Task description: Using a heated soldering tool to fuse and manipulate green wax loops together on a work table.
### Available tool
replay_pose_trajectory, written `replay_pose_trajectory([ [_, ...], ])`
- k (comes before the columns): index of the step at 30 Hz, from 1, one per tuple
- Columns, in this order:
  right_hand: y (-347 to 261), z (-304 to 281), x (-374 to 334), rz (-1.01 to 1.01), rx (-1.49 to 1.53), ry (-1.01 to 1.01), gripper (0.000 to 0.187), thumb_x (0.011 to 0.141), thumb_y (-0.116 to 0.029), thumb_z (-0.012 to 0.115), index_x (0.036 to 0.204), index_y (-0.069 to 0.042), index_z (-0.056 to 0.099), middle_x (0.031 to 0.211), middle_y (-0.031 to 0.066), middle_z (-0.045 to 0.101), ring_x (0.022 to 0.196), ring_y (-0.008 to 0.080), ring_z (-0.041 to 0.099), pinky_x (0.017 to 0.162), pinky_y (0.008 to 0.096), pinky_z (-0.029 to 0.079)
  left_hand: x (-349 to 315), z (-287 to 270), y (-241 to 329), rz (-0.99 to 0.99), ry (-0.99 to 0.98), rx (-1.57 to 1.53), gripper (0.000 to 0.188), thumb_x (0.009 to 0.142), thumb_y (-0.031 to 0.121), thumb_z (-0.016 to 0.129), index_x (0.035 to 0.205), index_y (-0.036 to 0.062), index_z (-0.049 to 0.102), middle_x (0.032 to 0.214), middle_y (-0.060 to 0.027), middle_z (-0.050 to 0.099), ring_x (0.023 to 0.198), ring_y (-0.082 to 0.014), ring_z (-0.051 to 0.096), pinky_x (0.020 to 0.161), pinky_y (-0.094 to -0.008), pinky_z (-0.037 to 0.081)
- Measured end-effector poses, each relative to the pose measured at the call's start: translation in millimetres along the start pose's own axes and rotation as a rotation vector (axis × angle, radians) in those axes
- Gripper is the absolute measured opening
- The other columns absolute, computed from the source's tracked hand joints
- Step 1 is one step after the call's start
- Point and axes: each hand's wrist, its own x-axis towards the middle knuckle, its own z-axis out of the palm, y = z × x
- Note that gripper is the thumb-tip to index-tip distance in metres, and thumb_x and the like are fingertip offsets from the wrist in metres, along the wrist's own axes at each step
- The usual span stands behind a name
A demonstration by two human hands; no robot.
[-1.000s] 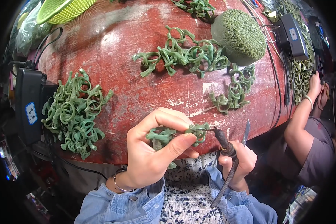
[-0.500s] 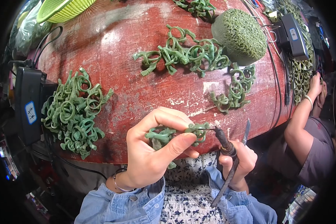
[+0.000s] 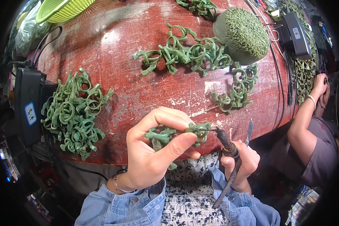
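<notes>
My left hand (image 3: 154, 150) pinches a small bunch of green wax rings (image 3: 160, 136) between thumb and fingers, just above the table's near edge. One green ring (image 3: 200, 132) sticks out past the fingertips toward the right. My right hand (image 3: 242, 164) is closed round a wax pen (image 3: 225, 140) with a dark handle and a thin dark needle tip. That tip reaches left and touches the protruding ring. Gripped in the same hand is a slim metal blade (image 3: 249, 132); a grey textured rod (image 3: 228, 184) runs below the fingers roughly in line with it.
Piles of green rings lie at the left (image 3: 77, 113), top centre (image 3: 184, 52) and right (image 3: 237, 90) of the worn red table (image 3: 139, 90). A textured green block (image 3: 245, 35), a lime basket (image 3: 58, 11) and black boxes (image 3: 28, 107) with cables stand around. A co-worker's arm (image 3: 305, 116) is at right.
My left hand and its rings have shifted very slightly left. The pen tip stays against the ring, and my right hand is almost still.
</notes>
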Motion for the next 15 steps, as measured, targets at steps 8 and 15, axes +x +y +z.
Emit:
replay_pose_trajectory([
  [8,4.2,2.3,-8.6,0.113,0.134,0.012,0.048,0.066,-0.042,0.070,0.077,0.002,0.057,0.057,0.0076,0.053,0.046,0.0192,0.054,0.043,0.0258,0.041,0.0,-0.5,-0.3,0.008,-0.014,-0.001,0.011,0.078,-0.004,0.058,0.087,-0.0052,0.052,0.094,-0.0130,0.051,0.081,-0.0158,0.057,0.062,-0.0277,0.057],
  [15,0.7,0.0,-0.9,0.002,0.054,0.008,0.046,0.064,-0.040,0.072,0.077,0.001,0.058,0.057,0.0068,0.053,0.045,0.0189,0.053,0.042,0.0253,0.040,-0.2,0.9,0.7,-0.001,-0.003,0.012,0.011,0.078,-0.004,0.059,0.086,-0.0050,0.052,0.093,-0.0122,0.052,0.081,-0.0150,0.057,0.061,-0.0265,0.057],
])
